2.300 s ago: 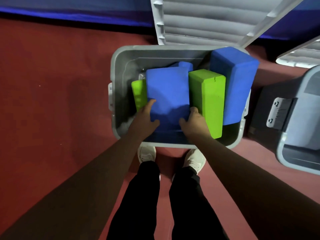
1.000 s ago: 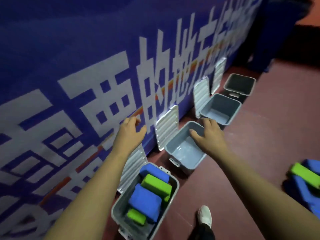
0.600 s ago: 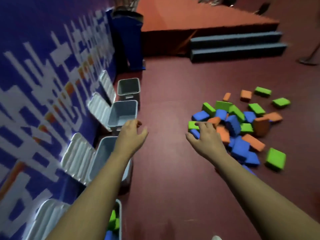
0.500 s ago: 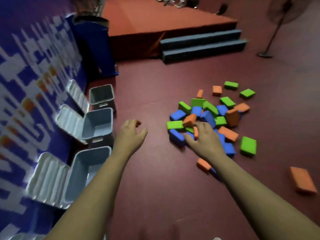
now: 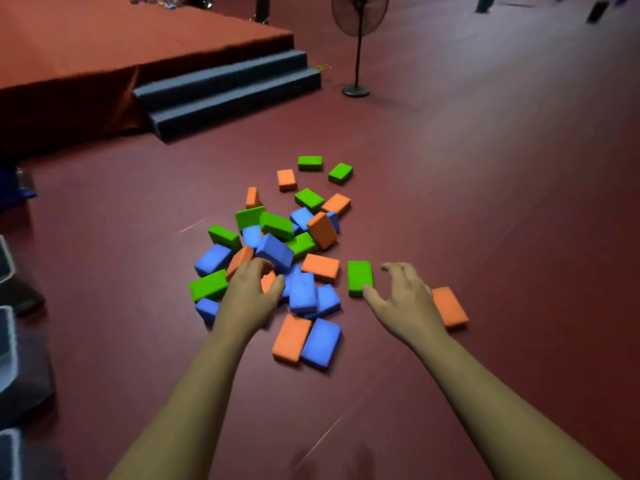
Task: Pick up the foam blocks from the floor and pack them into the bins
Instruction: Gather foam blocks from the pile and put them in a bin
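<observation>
on the red floor [image 5: 485, 202], back at the heap of foam blocks [image 5: 275, 251] for another load.
at the left edge only slivers of the grey bins [image 5: 5, 341] show, where a moment ago one filled the view and both hands pressed a blue block into it; the person has turned from packing to fetching. the left hand [image 5: 247, 299] hangs over the near side of the heap, fingers loosely curled on nothing. a green block [image 5: 360, 277] lies flat just beside the thumb of the right hand [image 5: 407, 303], which is spread and empty, an orange block [image 5: 450, 308] partly behind it. many blocks remain, so the job looks far from done. the floor is smooth and matt; a draped stage [image 5: 104, 36] and grey steps [image 5: 228, 86] stand behind on the left, a pedestal fan [image 5: 359, 12] further right.
</observation>
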